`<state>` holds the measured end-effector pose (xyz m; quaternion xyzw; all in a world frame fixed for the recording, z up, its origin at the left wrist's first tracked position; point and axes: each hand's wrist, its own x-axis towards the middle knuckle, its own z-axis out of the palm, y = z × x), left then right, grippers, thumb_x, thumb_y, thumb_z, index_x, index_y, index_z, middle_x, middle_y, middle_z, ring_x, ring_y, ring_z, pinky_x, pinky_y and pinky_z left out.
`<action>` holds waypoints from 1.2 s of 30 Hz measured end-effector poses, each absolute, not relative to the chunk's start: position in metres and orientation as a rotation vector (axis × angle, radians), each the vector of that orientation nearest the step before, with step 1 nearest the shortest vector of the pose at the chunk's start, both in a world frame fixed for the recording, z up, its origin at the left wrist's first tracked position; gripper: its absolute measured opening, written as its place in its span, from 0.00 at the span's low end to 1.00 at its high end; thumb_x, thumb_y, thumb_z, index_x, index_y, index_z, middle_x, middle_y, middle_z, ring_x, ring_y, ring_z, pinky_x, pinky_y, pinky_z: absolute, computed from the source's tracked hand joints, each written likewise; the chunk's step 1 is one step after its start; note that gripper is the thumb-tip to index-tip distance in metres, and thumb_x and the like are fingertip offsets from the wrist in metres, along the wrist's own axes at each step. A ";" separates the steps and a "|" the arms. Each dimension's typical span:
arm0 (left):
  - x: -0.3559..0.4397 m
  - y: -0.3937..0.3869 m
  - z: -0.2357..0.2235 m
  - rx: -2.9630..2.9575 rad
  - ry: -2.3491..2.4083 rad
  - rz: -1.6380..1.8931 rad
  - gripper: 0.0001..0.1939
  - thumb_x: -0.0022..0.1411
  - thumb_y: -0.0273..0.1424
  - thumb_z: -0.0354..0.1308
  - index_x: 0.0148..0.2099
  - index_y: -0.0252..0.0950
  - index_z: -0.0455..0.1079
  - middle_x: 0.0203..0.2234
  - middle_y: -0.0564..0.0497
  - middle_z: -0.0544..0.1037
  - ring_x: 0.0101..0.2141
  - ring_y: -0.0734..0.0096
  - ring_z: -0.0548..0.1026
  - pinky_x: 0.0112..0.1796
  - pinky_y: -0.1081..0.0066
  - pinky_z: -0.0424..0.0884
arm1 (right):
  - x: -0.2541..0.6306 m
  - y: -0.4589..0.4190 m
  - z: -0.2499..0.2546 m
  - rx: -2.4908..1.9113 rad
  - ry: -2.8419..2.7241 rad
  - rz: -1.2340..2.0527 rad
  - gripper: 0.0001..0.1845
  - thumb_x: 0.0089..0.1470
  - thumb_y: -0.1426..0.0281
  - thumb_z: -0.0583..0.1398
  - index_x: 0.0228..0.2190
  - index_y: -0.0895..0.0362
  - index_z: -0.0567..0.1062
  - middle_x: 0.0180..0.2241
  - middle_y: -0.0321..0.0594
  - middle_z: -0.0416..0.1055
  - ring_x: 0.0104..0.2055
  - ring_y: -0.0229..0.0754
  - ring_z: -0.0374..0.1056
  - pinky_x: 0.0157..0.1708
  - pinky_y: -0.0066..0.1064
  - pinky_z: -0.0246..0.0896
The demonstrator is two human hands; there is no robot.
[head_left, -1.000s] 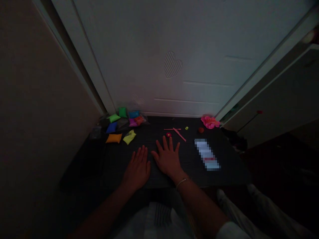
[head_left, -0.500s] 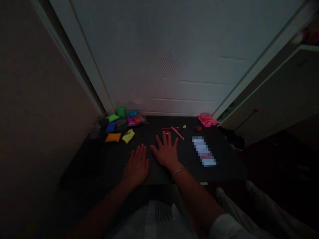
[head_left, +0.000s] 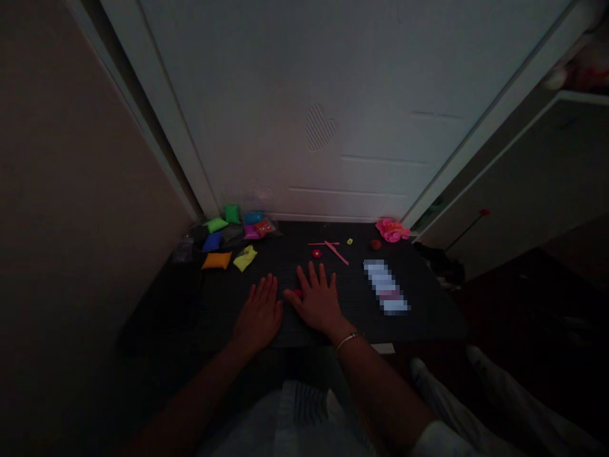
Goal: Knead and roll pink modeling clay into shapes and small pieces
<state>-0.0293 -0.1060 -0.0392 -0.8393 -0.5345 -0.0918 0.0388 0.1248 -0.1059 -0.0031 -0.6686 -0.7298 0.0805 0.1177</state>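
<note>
My right hand (head_left: 320, 301) lies palm down with fingers spread on the dark table (head_left: 280, 254). Under it is a red piece like a clay roll (head_left: 298, 292), its middle covered by the palm; one end shows by the thumb. My left hand (head_left: 259, 314) rests flat to the left, its fingers stretched out, nothing visible in it. Just beyond the right fingertips sits a small red disc with a pale centre (head_left: 316, 253). A thin pink stick (head_left: 320, 244) and a flat pink tool (head_left: 337, 253) lie behind it.
Coloured clay packets, among them a yellow one (head_left: 245, 258) and an orange one (head_left: 217, 260), lie at the left. At the right are a blurred-out phone-like object (head_left: 386, 289), a red lump (head_left: 375, 244) and a pink flower-like piece (head_left: 392, 230). A white panel (head_left: 266, 127) stands behind.
My right hand has drawn back toward me, uncovering the small red disc. The red roll now shows at its thumb. My left hand stays nearly in place.
</note>
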 end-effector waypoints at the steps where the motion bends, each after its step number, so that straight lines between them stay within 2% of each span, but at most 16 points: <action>1: -0.030 -0.106 -0.039 -2.580 -1.652 -0.293 0.25 0.62 0.33 0.37 0.58 0.25 0.54 0.57 0.39 0.57 0.57 0.60 0.55 0.54 0.58 0.54 | 0.131 -0.105 -0.001 -1.926 -2.122 0.261 0.37 0.54 0.49 0.42 0.58 0.56 0.49 0.61 0.49 0.41 0.62 0.56 0.34 0.54 0.56 0.32; 4: -0.032 -0.106 -0.034 -2.569 -1.726 -0.356 0.26 0.62 0.32 0.36 0.59 0.24 0.53 0.57 0.38 0.59 0.56 0.59 0.57 0.53 0.59 0.57 | 0.158 -0.113 0.004 -1.901 -1.952 0.200 0.32 0.58 0.57 0.40 0.59 0.60 0.45 0.62 0.49 0.37 0.63 0.50 0.31 0.55 0.50 0.39; 6: -0.028 -0.108 -0.027 -2.548 -1.739 -0.428 0.26 0.62 0.32 0.36 0.59 0.24 0.51 0.57 0.38 0.58 0.57 0.59 0.56 0.53 0.58 0.57 | 0.175 -0.123 0.005 -1.932 -1.831 0.079 0.29 0.59 0.64 0.40 0.58 0.64 0.47 0.62 0.51 0.38 0.63 0.48 0.30 0.56 0.48 0.39; 9: -0.010 -0.112 -0.017 -2.599 -1.609 -0.504 0.26 0.62 0.32 0.37 0.60 0.24 0.50 0.58 0.38 0.55 0.58 0.59 0.52 0.55 0.58 0.53 | 0.184 -0.136 0.001 -1.939 -1.893 -0.018 0.28 0.58 0.67 0.42 0.57 0.67 0.51 0.61 0.52 0.42 0.63 0.48 0.32 0.57 0.46 0.40; 15: 0.043 -0.091 -0.013 -2.770 -1.413 -0.441 0.25 0.63 0.33 0.36 0.60 0.28 0.52 0.59 0.42 0.54 0.58 0.62 0.51 0.56 0.60 0.50 | 0.166 -0.135 -0.016 -1.825 -2.270 0.071 0.27 0.57 0.70 0.44 0.57 0.65 0.53 0.60 0.47 0.45 0.62 0.47 0.40 0.57 0.43 0.40; 20: 0.040 -0.094 -0.027 -2.818 -1.339 -0.370 0.25 0.63 0.34 0.35 0.60 0.30 0.52 0.59 0.44 0.55 0.58 0.64 0.52 0.56 0.61 0.49 | 0.167 -0.148 -0.020 -1.791 -2.300 0.078 0.26 0.57 0.70 0.45 0.56 0.64 0.55 0.58 0.47 0.52 0.61 0.45 0.44 0.58 0.42 0.41; 24: 0.033 -0.112 -0.033 -2.816 -1.294 -0.374 0.26 0.63 0.35 0.36 0.61 0.30 0.50 0.60 0.44 0.53 0.59 0.63 0.50 0.56 0.61 0.47 | 0.168 -0.160 -0.022 -1.820 -2.266 0.038 0.26 0.56 0.71 0.44 0.57 0.64 0.53 0.59 0.47 0.51 0.61 0.45 0.44 0.58 0.42 0.40; 29: 0.049 -0.084 -0.025 -2.721 -1.498 -0.345 0.26 0.62 0.34 0.36 0.60 0.27 0.52 0.59 0.41 0.54 0.58 0.60 0.53 0.55 0.59 0.49 | 0.166 -0.134 -0.015 -1.905 -2.238 0.086 0.26 0.57 0.70 0.44 0.56 0.66 0.55 0.58 0.50 0.52 0.60 0.45 0.46 0.57 0.41 0.41; 36: 0.027 -0.113 -0.031 -2.854 -1.234 -0.352 0.25 0.63 0.35 0.37 0.61 0.35 0.49 0.60 0.48 0.53 0.59 0.66 0.51 0.56 0.62 0.49 | 0.166 -0.169 -0.028 -1.859 -2.236 0.043 0.26 0.57 0.68 0.44 0.57 0.63 0.53 0.59 0.45 0.50 0.61 0.45 0.44 0.57 0.41 0.41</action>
